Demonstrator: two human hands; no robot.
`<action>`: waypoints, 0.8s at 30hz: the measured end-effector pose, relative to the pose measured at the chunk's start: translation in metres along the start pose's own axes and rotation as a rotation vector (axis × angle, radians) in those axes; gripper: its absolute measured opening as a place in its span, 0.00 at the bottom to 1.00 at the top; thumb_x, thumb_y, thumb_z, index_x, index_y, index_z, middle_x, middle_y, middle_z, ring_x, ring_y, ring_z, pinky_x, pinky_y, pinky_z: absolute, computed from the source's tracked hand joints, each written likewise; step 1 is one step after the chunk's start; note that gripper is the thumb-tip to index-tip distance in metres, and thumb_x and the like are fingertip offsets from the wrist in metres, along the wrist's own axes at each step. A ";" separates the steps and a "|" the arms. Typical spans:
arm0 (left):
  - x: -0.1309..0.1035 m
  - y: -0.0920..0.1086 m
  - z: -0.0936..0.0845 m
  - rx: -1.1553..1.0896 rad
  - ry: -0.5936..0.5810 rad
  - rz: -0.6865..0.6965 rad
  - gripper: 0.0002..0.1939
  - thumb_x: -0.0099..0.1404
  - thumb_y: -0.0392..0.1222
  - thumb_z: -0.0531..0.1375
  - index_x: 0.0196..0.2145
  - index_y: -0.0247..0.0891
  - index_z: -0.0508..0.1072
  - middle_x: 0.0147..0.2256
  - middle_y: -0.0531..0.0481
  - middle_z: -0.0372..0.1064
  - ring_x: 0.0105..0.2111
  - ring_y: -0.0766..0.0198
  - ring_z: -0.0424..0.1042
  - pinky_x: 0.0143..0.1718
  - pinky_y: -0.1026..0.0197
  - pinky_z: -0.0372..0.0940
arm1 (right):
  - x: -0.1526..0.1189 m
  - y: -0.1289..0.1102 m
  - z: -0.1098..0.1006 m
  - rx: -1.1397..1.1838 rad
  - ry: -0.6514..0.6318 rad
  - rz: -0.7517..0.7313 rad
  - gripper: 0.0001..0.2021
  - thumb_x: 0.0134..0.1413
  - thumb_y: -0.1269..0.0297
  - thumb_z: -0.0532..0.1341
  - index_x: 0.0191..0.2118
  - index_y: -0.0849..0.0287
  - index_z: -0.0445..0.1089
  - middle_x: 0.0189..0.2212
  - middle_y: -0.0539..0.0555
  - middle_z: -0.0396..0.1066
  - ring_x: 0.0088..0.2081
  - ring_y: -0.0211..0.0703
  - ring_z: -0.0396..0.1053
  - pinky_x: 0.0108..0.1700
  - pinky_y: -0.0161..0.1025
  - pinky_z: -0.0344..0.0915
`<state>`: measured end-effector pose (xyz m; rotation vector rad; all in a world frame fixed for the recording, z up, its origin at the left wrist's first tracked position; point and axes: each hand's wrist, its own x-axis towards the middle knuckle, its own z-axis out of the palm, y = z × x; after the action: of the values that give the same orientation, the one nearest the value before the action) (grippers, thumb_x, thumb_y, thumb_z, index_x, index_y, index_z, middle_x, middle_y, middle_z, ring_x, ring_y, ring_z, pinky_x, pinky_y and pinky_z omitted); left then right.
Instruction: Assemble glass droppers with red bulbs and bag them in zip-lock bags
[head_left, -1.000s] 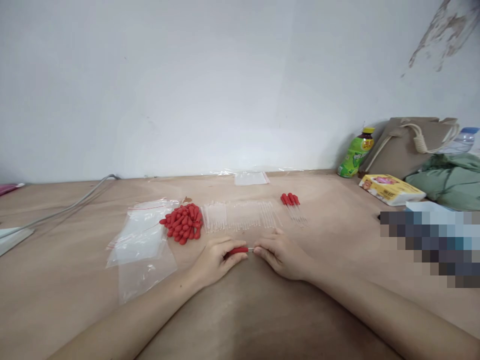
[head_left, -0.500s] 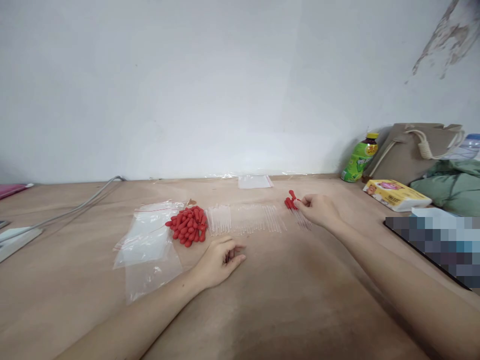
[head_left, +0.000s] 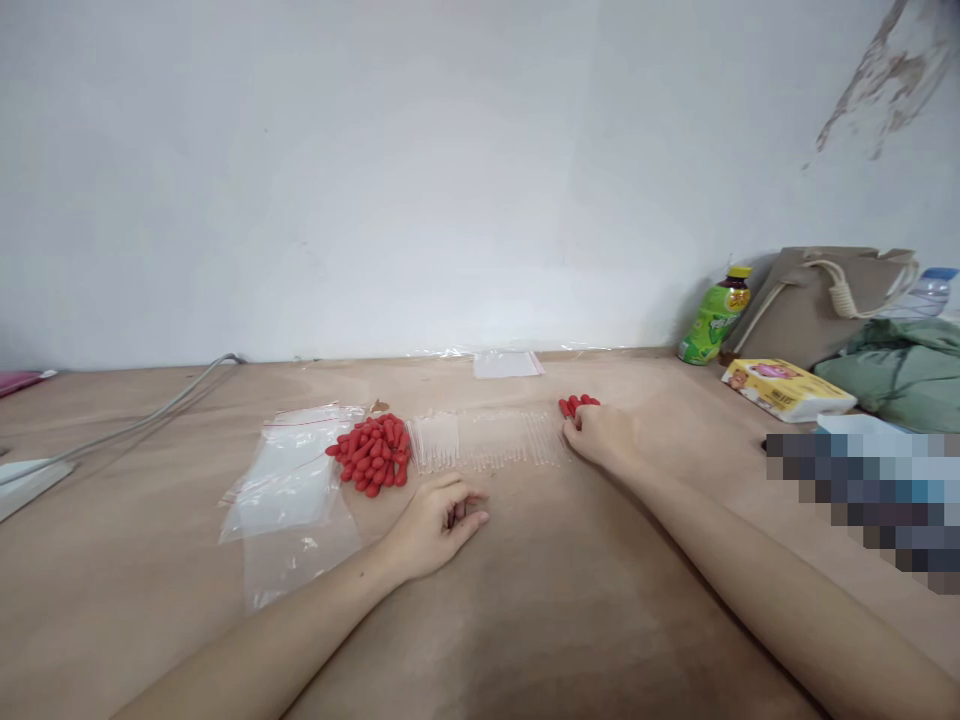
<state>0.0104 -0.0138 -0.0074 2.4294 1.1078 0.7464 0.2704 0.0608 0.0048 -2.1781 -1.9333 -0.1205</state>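
My left hand (head_left: 439, 522) rests on the table with thumb and index finger apart, other fingers loosely curled, holding nothing. Just beyond it lies a pile of red rubber dropper bulbs (head_left: 373, 452). A row of thin clear dropper tubes (head_left: 495, 440) stretches to the right of the pile. My right hand (head_left: 600, 435) is at the right end of this row, fingertips drawn together; whatever they may hold is hidden. Several droppers with red bulbs (head_left: 579, 403) lie side by side at its fingers, their clear stems covered by the hand.
Clear zip bags (head_left: 289, 490) lie left of the bulbs, and another small bag (head_left: 508, 365) near the wall. A grey cable (head_left: 165, 408) runs at left. On the right stand a green bottle (head_left: 716, 315), a yellow tissue pack (head_left: 787, 390) and a beige bag (head_left: 810, 310).
My right hand has come left and toward me, away from the dropper bulb it held, which now lies with the others. My left hand has stayed in place. The view has shifted slightly.
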 end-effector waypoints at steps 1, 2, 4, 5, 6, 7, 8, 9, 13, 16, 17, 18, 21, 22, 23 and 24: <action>0.000 0.000 0.000 0.003 0.000 0.001 0.09 0.60 0.38 0.55 0.38 0.35 0.71 0.27 0.50 0.63 0.25 0.68 0.63 0.28 0.65 0.59 | 0.000 0.000 0.000 -0.005 -0.007 0.007 0.15 0.51 0.61 0.50 0.32 0.59 0.72 0.30 0.58 0.71 0.38 0.50 0.68 0.32 0.38 0.58; 0.000 -0.001 0.000 0.006 0.001 0.005 0.09 0.60 0.38 0.55 0.38 0.35 0.71 0.27 0.50 0.63 0.25 0.68 0.63 0.28 0.65 0.59 | 0.000 0.000 0.000 -0.010 -0.012 0.012 0.15 0.51 0.61 0.50 0.33 0.59 0.72 0.31 0.59 0.71 0.38 0.50 0.68 0.33 0.39 0.59; 0.001 -0.001 0.000 0.011 0.003 0.010 0.09 0.60 0.38 0.55 0.38 0.35 0.71 0.28 0.50 0.63 0.26 0.68 0.63 0.28 0.65 0.60 | -0.001 0.000 0.000 -0.016 -0.021 0.018 0.16 0.51 0.59 0.50 0.32 0.59 0.72 0.31 0.59 0.71 0.38 0.51 0.69 0.32 0.40 0.59; 0.001 0.000 0.000 0.014 0.003 0.011 0.09 0.60 0.39 0.55 0.38 0.36 0.71 0.27 0.51 0.63 0.26 0.68 0.63 0.28 0.65 0.60 | -0.002 0.000 0.000 -0.017 -0.024 0.018 0.17 0.52 0.58 0.49 0.32 0.59 0.73 0.31 0.59 0.71 0.37 0.51 0.69 0.32 0.40 0.59; 0.000 0.000 -0.001 0.013 0.003 0.009 0.09 0.61 0.39 0.55 0.38 0.36 0.71 0.27 0.51 0.63 0.25 0.68 0.63 0.28 0.65 0.60 | -0.002 0.000 -0.001 -0.016 -0.026 0.017 0.18 0.53 0.56 0.49 0.32 0.59 0.73 0.31 0.60 0.71 0.37 0.51 0.69 0.32 0.40 0.59; 0.000 0.001 -0.001 0.012 0.002 0.007 0.09 0.61 0.39 0.55 0.38 0.36 0.71 0.27 0.51 0.63 0.25 0.68 0.63 0.28 0.65 0.60 | -0.003 0.000 -0.002 -0.014 -0.028 0.015 0.19 0.53 0.55 0.48 0.31 0.59 0.72 0.31 0.60 0.71 0.36 0.51 0.69 0.31 0.41 0.60; 0.000 0.002 -0.001 0.009 0.001 0.006 0.09 0.61 0.39 0.55 0.38 0.36 0.71 0.27 0.51 0.62 0.25 0.68 0.63 0.28 0.65 0.60 | -0.004 0.000 -0.003 -0.013 -0.030 0.013 0.20 0.54 0.54 0.47 0.30 0.59 0.72 0.30 0.60 0.71 0.36 0.51 0.69 0.31 0.41 0.59; 0.000 0.002 -0.001 0.007 0.001 0.005 0.09 0.61 0.38 0.55 0.38 0.36 0.71 0.27 0.51 0.62 0.25 0.68 0.63 0.28 0.65 0.60 | -0.005 0.000 -0.004 -0.009 -0.029 0.011 0.20 0.54 0.54 0.47 0.30 0.59 0.72 0.30 0.60 0.71 0.36 0.51 0.69 0.31 0.41 0.59; 0.000 0.002 -0.001 0.004 0.003 0.009 0.09 0.60 0.38 0.55 0.38 0.35 0.71 0.27 0.50 0.63 0.25 0.68 0.63 0.29 0.64 0.60 | -0.008 -0.006 -0.004 0.052 0.001 -0.019 0.18 0.54 0.55 0.48 0.29 0.58 0.71 0.32 0.58 0.71 0.39 0.50 0.67 0.33 0.40 0.60; -0.001 0.000 -0.001 0.010 0.003 0.018 0.09 0.61 0.38 0.55 0.38 0.35 0.71 0.27 0.50 0.63 0.25 0.68 0.63 0.29 0.64 0.60 | -0.009 -0.011 -0.001 0.071 -0.024 -0.063 0.15 0.52 0.59 0.51 0.31 0.60 0.72 0.36 0.60 0.70 0.43 0.51 0.65 0.37 0.41 0.60; -0.001 0.000 0.000 0.013 0.003 0.019 0.09 0.61 0.38 0.55 0.38 0.35 0.71 0.27 0.50 0.63 0.26 0.67 0.63 0.29 0.64 0.60 | -0.009 -0.012 0.000 0.066 -0.037 -0.073 0.14 0.52 0.60 0.51 0.33 0.60 0.72 0.37 0.61 0.70 0.44 0.51 0.65 0.39 0.41 0.59; -0.001 0.001 0.000 0.016 0.005 0.019 0.09 0.61 0.38 0.55 0.38 0.35 0.71 0.27 0.50 0.63 0.26 0.67 0.63 0.29 0.64 0.60 | -0.009 -0.013 0.002 0.060 -0.048 -0.079 0.14 0.51 0.61 0.52 0.36 0.61 0.72 0.38 0.62 0.70 0.46 0.51 0.64 0.41 0.42 0.59; -0.001 0.004 0.002 0.024 -0.002 0.021 0.09 0.61 0.38 0.54 0.39 0.36 0.71 0.29 0.50 0.64 0.26 0.67 0.63 0.29 0.65 0.60 | -0.005 -0.016 0.005 0.047 -0.066 -0.088 0.16 0.51 0.64 0.52 0.43 0.64 0.69 0.46 0.64 0.66 0.51 0.53 0.60 0.47 0.44 0.56; 0.000 0.005 0.001 0.035 -0.002 0.034 0.09 0.61 0.38 0.54 0.39 0.37 0.71 0.30 0.49 0.64 0.26 0.67 0.63 0.30 0.64 0.60 | -0.004 -0.016 0.005 0.042 -0.073 -0.089 0.18 0.51 0.64 0.53 0.45 0.65 0.68 0.48 0.65 0.64 0.52 0.53 0.58 0.49 0.45 0.54; 0.002 0.006 -0.001 0.058 0.010 0.045 0.09 0.61 0.39 0.54 0.38 0.37 0.71 0.31 0.49 0.65 0.28 0.66 0.64 0.31 0.64 0.61 | -0.002 -0.017 0.005 0.036 -0.080 -0.088 0.19 0.50 0.65 0.53 0.47 0.66 0.67 0.50 0.66 0.62 0.54 0.54 0.57 0.51 0.46 0.52; 0.003 0.006 -0.004 0.099 0.038 0.050 0.08 0.61 0.39 0.54 0.37 0.37 0.71 0.31 0.48 0.65 0.30 0.65 0.65 0.33 0.63 0.61 | -0.001 -0.017 0.005 0.031 -0.086 -0.089 0.19 0.50 0.66 0.53 0.48 0.67 0.66 0.52 0.66 0.61 0.55 0.54 0.55 0.52 0.46 0.51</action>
<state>0.0135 -0.0147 0.0002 2.5440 1.1265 0.7737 0.2527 0.0625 0.0016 -2.1111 -2.0642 -0.0120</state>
